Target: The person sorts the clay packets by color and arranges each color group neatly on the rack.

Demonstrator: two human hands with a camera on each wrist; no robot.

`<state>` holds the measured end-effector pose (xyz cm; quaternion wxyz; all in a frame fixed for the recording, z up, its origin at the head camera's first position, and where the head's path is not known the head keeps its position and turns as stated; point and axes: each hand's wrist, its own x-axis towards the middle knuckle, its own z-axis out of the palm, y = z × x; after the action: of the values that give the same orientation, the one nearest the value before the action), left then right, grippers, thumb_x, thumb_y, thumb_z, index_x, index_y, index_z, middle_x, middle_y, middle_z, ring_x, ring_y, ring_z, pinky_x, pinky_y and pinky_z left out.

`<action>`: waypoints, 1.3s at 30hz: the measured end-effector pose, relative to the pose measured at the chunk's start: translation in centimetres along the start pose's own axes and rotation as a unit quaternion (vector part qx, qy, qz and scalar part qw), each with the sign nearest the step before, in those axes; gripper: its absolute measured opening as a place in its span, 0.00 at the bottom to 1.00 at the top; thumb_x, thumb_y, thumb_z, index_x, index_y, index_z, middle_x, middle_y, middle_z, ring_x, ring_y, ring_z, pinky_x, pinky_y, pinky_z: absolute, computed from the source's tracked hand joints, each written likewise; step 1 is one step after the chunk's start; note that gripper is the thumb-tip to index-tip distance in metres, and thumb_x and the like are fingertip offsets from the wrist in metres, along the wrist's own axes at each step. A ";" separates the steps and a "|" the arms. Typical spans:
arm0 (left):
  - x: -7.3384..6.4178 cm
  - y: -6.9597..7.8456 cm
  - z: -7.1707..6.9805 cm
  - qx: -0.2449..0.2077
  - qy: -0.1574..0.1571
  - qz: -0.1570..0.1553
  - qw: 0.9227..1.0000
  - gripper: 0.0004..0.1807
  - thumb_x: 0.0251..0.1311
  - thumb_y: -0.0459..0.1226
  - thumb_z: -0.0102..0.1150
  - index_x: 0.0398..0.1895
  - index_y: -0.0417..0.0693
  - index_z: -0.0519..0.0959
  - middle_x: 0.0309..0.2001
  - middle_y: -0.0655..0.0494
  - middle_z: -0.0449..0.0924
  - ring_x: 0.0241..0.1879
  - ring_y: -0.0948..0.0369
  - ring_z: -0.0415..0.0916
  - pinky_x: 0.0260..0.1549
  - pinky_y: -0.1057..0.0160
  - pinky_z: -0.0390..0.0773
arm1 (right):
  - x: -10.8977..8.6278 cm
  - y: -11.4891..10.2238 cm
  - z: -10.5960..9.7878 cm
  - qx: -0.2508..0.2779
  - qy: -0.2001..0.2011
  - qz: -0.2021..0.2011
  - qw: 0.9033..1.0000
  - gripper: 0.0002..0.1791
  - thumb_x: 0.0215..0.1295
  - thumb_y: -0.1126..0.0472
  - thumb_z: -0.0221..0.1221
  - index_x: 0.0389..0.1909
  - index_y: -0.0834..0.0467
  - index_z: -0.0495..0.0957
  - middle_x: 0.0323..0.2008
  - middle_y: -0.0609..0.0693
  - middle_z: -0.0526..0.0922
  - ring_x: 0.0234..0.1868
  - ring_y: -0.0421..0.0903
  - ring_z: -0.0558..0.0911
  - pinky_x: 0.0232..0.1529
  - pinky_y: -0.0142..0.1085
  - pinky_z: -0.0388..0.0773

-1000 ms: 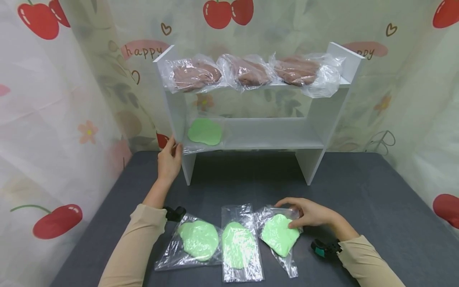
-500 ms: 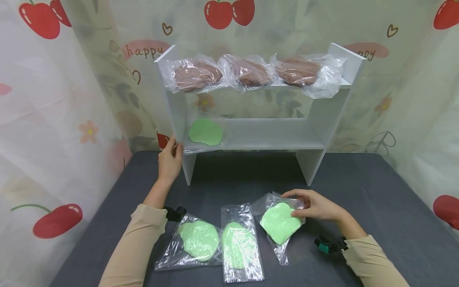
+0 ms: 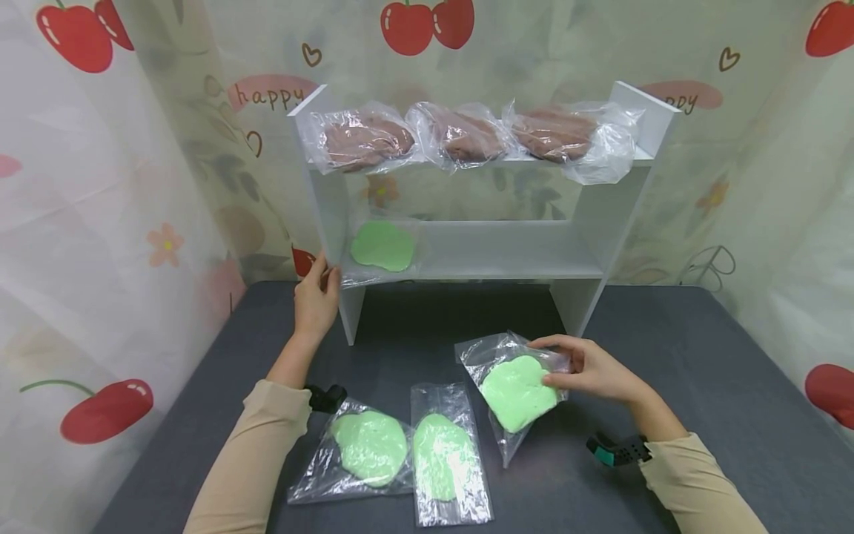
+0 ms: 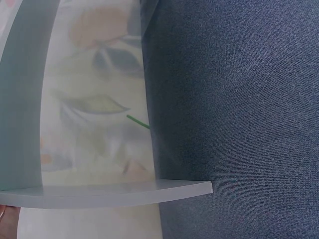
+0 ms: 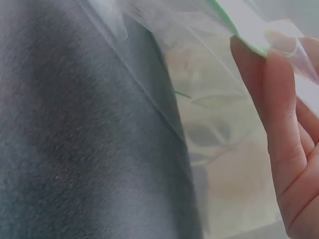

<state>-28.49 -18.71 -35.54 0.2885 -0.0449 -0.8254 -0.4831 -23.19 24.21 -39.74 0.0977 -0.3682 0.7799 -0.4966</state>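
Bagged green slab (image 3: pixel 515 394) is pinched by R hand (image 3: pixel 594 369), best kept flat; shelf (image 3: pixel 500 248) is touched by L hand (image 3: pixel 315 302), grip can't be told.

1. Before me, dark table (image 3: pixel 674 356): white rack (image 3: pixel 615 215) at twelve o'clock, two bagged green slabs (image 3: pixel 370 449) toward six.
2. Upper board (image 3: pixel 642 156): three bagged brown lumps (image 3: pixel 467 137), nine o'clock through three.
3. Lower board (image 3: pixel 503 250): bagged green slab (image 3: pixel 383 246), nine o'clock.

The near right bag (image 3: pixel 517 389) is glossy, crinkled clear plastic; the far shelf (image 3: pixel 507 248) looks smooth and low-sheen; the counter (image 3: pixel 674 348) (seemingly woven cloth) is matt, finely rough.
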 end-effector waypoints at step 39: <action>-0.1 0.2 0.0 0.002 0.003 -0.006 1.000 0.25 0.66 0.32 0.49 0.67 0.49 0.65 0.57 0.39 0.74 0.55 0.46 0.76 0.48 0.48 0.78 | 3.0 -4.4 -1.2 0.050 0.078 -0.085 0.992 0.29 0.57 0.79 0.56 0.61 0.61 0.67 0.29 0.41 0.81 0.20 0.36 0.77 0.20 0.31 0.75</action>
<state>-28.33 -18.61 -35.41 0.2883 -0.0377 -0.8255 -0.4837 -23.84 22.00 -34.79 0.0123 -0.3878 0.7251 -0.5689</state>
